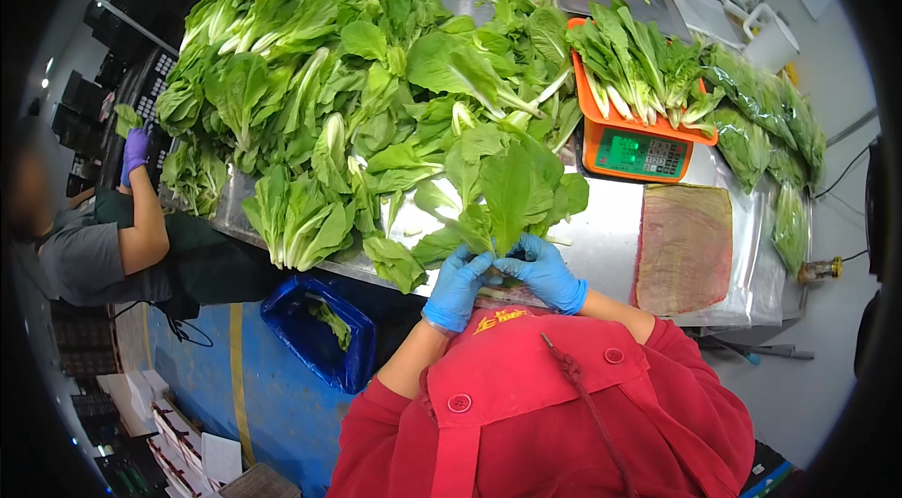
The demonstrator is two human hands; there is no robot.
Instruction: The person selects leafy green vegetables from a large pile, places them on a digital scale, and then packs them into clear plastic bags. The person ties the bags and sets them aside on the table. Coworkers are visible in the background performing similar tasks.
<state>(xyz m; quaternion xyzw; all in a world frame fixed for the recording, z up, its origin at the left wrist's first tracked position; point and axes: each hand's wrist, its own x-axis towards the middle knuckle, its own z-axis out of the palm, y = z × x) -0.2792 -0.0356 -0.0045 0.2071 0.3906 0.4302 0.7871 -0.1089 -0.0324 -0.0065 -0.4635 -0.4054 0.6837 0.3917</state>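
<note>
Both my hands wear blue gloves and meet at the table's front edge. My left hand (458,284) and my right hand (541,271) grip the base of a leafy green vegetable (509,195), its broad leaves pointing away from me. My fingers hide the stem end. Beyond it spreads a large heap of the same greens (394,75). A small bunch (299,223) lies at the table edge to my left. To my right an orange digital scale (638,154) with a lit green display carries several leafy heads (634,68).
A folded mesh cloth (685,248) lies on the steel table (606,216). Plastic bags of greens (764,110) line the right side, near a white jug (771,40). A blue-lined bin (317,332) stands below left. A person in purple gloves (134,153) works at left; others stand across.
</note>
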